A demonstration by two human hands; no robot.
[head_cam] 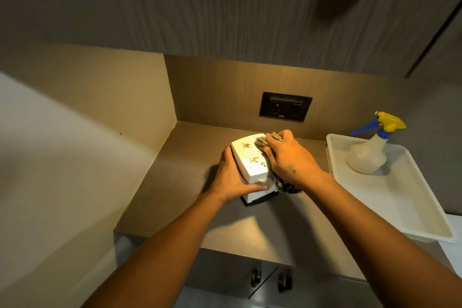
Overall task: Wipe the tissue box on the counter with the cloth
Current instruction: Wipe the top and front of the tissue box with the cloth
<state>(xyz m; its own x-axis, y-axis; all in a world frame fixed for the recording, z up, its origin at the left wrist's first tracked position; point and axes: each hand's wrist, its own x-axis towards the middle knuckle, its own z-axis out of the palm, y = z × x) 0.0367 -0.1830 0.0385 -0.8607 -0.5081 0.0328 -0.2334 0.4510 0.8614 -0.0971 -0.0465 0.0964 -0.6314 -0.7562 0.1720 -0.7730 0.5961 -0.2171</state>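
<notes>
Here the tissue box (251, 161) was my landmark: white with small gold marks on its top, it sat tilted near the middle of the brown desk (175, 182), its near end raised over a dark base that I could only partly see. My left hand (231, 179) was clamped on the box's left side, thumb laid across its near end and the fingers wrapped out of sight along the far side. My right hand (287, 157) pressed down on the box's right half, fingers closed over the cloth (261, 142); a pale bunch of it showed at the box's far right corner under my fingertips, and a darker tail of it hung out below my wrist at the box's near right corner, touching the desk.

Well to the right of the box a white tray (412, 207) lay on the desk, its near corner reaching past the desk's edge. In the tray's far end stood a clear spray bottle (367, 155) with a blue and yellow trigger head. Behind the box, on the back wall, was a dark socket plate (285, 106). Below the desk's front edge, nearer me than the box, two dark cabinet handles (285, 282) showed.
</notes>
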